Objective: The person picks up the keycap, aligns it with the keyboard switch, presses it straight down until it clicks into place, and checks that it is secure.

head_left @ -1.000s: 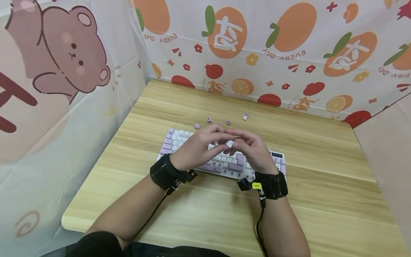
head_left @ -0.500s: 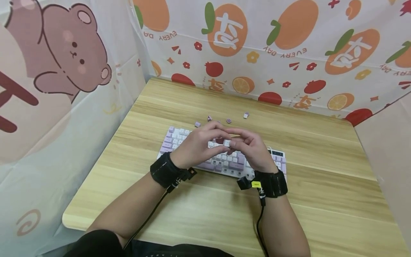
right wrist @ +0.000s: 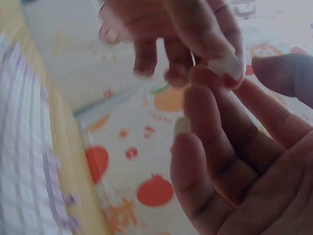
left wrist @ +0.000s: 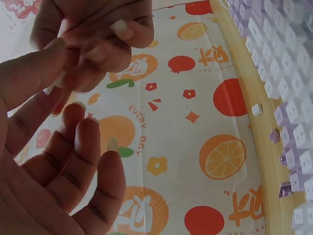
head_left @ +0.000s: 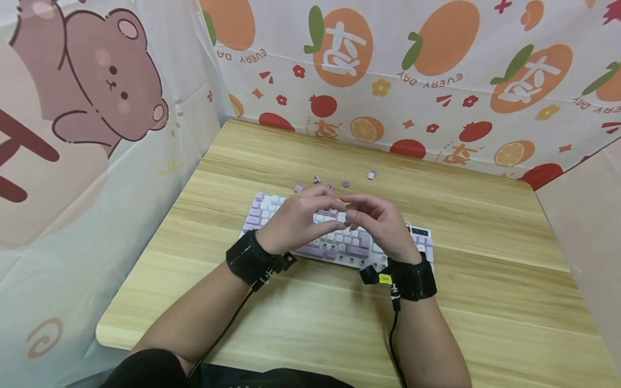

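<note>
A small white keycap (head_left: 342, 217) is raised above the keyboard between both hands. My left hand (head_left: 301, 221) pinches it at the thumb tip against the fingers. Opposite it, my right hand (head_left: 380, 223) has its fingers loosely bent around the same spot. In the right wrist view, its thumb (right wrist: 283, 76) stands a little apart from the keycap, while its fingertips come right up to the left fingers. Below both hands lies a white and lilac keyboard (head_left: 252, 220), its middle partly hidden; several bare switches show along its near edge.
Several loose lilac and white keycaps (head_left: 345, 183) lie on the wooden table (head_left: 485, 258) beyond the keyboard, one white and lilac keycap (head_left: 371, 174) farther back. Printed curtains (head_left: 378, 86) stand along the back and left edges. Cables trail from both wrist cameras.
The keycap has shifted slightly left and turned, toward the left thumb. The right thumb has drawn back a little from the left hand. The keyboard and loose keycaps stay put.
</note>
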A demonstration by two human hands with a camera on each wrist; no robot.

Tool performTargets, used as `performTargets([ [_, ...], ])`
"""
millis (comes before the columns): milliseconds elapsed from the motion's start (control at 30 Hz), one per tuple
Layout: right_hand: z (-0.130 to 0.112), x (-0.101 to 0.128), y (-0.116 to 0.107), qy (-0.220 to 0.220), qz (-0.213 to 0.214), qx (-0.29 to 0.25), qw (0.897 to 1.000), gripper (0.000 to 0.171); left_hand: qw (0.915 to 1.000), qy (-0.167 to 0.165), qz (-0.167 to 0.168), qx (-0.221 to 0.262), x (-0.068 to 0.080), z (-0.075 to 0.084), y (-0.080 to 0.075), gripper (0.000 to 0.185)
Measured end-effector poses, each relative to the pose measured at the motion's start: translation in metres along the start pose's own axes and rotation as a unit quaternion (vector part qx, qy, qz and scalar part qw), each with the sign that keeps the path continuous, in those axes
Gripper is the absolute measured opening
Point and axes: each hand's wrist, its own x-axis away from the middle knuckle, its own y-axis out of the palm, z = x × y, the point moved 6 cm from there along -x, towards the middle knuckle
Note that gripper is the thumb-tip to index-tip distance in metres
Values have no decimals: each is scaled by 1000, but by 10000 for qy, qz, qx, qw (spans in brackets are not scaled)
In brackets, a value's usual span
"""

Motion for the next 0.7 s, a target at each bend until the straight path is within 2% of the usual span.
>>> performTargets([
  [167, 0, 0, 2, -55, 263, 1026, 9944, 31, 9987, -315, -411, -23, 0, -6, 6, 20],
  [300, 1, -4, 8, -39, 240, 1387, 9900, 26, 9962, -497, -703, -110, -1, -9, 8, 14],
  [467, 14, -3, 12, 334, 396, 1677, 9845, 22, 9894, -779, -1125, -480, 2, -19, 16, 11],
  [533, 18, -2, 14, 316, 387, 2034, 9778, 22, 9843, -957, -1366, -575, 4, -25, 21, 6],
  [600, 20, 0, 18, 120, 250, 2468, 9687, 20, 9785, -1174, -1595, -569, 8, -33, 26, 2],
  [700, 19, 3, 27, -479, -145, 3148, 9478, 18, 9711, -1467, -1856, -322, 14, -45, 32, 4],
])
